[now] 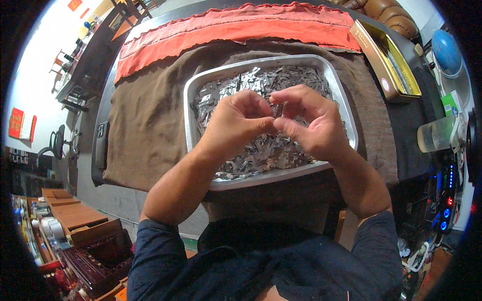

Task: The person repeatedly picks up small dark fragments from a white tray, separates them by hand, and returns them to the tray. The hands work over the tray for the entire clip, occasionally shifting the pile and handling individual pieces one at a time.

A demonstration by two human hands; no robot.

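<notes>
A shallow silver metal tray (pixel 261 181) lies in front of me, filled with a heap of small, thin, grey metallic-looking pieces (pixel 273 156). Over its middle, my left hand (pixel 242 116) and my right hand (pixel 315 123) meet with curled fingers. The thumb and fingertips of each are drawn together in a pinch, the thumbs nearly touching. Whatever sits between the fingertips is too small and too hidden to make out. Both hands are raised above the pieces, and they cover part of the heap.
Under the tray a brown cloth (pixel 145 113) covers the table, with a red cloth (pixel 241 30) along the far side. A long yellow-and-brown box (pixel 371 57) rests at the far right. Beyond the right edge are a translucent jug (pixel 434 135) and a blue round object (pixel 446 47).
</notes>
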